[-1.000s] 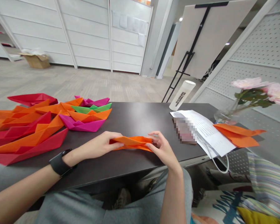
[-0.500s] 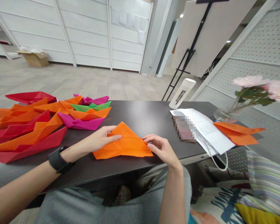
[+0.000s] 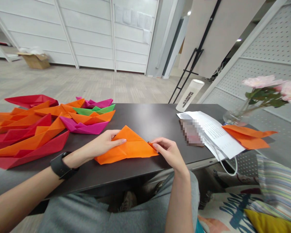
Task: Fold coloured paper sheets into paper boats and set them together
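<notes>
A folded sheet of orange paper [image 3: 131, 145], peaked at the top, is held low over the dark table [image 3: 145, 113] near its front edge. My left hand [image 3: 108, 142] grips its left side, thumb on the near face and fingers behind. On the other side my right hand [image 3: 167, 150] pinches the right corner between thumb and fingers, and a narrow strip of paper is bent there. To the left lie several folded paper boats, among them a magenta boat [image 3: 84, 126], a green boat [image 3: 93, 110] and a red boat [image 3: 36, 150].
On the right are printed sheets [image 3: 213, 136], a blurred-out flat item [image 3: 192, 132], a white cylinder [image 3: 190, 95] and a glass vase [image 3: 232, 116] with pink flowers. Another folded orange paper [image 3: 249, 137] lies by the right edge. A white cable [image 3: 229, 173] hangs over the front edge.
My right hand has closed on the paper's right corner and bent it inward. The lower right edge has lifted slightly. My left hand keeps its hold.
</notes>
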The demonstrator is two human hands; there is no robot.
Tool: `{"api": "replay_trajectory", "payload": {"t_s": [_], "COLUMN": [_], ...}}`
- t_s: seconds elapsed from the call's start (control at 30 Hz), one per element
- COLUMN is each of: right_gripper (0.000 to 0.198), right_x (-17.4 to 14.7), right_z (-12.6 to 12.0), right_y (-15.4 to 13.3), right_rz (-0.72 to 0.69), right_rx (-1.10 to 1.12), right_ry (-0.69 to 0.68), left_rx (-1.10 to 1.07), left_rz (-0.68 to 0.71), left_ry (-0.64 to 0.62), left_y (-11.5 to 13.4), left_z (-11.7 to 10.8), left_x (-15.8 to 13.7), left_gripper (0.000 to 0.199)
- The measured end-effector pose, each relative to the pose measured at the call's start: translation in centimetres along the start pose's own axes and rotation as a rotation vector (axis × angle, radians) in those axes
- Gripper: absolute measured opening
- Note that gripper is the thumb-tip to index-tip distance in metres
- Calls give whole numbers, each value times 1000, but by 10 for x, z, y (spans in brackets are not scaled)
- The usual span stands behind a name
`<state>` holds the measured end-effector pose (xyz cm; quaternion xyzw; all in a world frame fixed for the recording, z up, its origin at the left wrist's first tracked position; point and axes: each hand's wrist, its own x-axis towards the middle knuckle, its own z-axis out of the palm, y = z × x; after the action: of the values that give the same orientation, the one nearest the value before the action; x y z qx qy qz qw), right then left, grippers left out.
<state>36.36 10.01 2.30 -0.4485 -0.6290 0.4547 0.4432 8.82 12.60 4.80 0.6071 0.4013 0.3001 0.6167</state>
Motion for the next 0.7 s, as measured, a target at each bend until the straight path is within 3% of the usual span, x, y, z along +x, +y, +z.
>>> {"api": "replay_trajectory", "payload": {"t_s": [0.2, 0.33, 0.43, 0.57, 0.7], "right_gripper": [27, 19, 29, 27, 18], "right_x": [-2, -3, -3, -2, -3], "right_z": [-3, -2, 1, 3, 2], "right_y": [-5, -5, -3, -1, 2], "right_rz": [-156, -77, -4, 8, -15], "right_rx": [-40, -4, -17, -122, -127], "right_ry": [-167, -162, -174, -221, -164], "left_rx": [103, 264, 349, 215, 81], "left_rz": [-10, 51, 116, 38, -3], "left_ry": [41, 82, 73, -37, -112], "left_y": [0, 3, 4, 2, -1], "left_z": [-3, -5, -5, -5, -4], "left_x": [0, 0, -1, -2, -3], "left_gripper": [40, 35, 33, 34, 32]}}
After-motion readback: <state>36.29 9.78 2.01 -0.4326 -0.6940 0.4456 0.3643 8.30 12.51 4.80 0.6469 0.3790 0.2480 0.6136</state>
